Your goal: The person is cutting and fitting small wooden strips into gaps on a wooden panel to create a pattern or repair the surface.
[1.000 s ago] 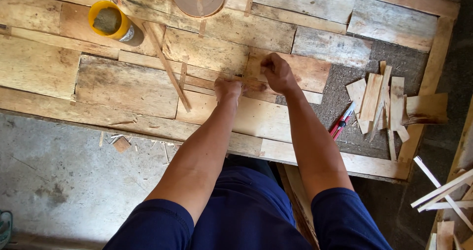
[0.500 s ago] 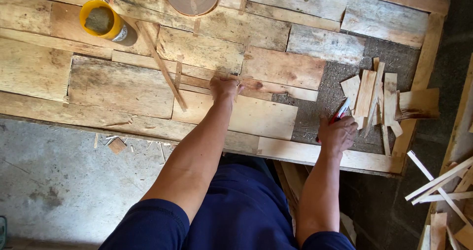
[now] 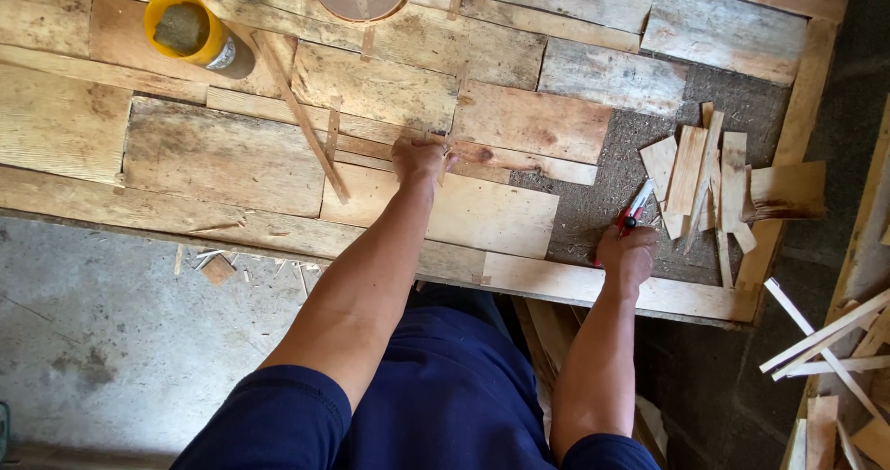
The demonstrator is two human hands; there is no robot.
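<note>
my right hand (image 3: 627, 255) is no longer up on the boards beside my left; a second ago both pressed the same reddish plank, and now the right sits low at the near edge of the panel, curled round the handle end of the red and white utility knife (image 3: 635, 212), which lies on the bare dark backing (image 3: 603, 201) by the pile of wood offcuts (image 3: 709, 187). half a second ago it was just arriving there; now the fingers look closed on the knife, though the blade end still rests on the backing. my left hand (image 3: 419, 159) has stayed put, palm down and fingers spread flat on the pale plank (image 3: 482, 215) and the thin strip above it, gripping nothing, only pinning. i judge the pressing has given way to fetching the knife.
</note>
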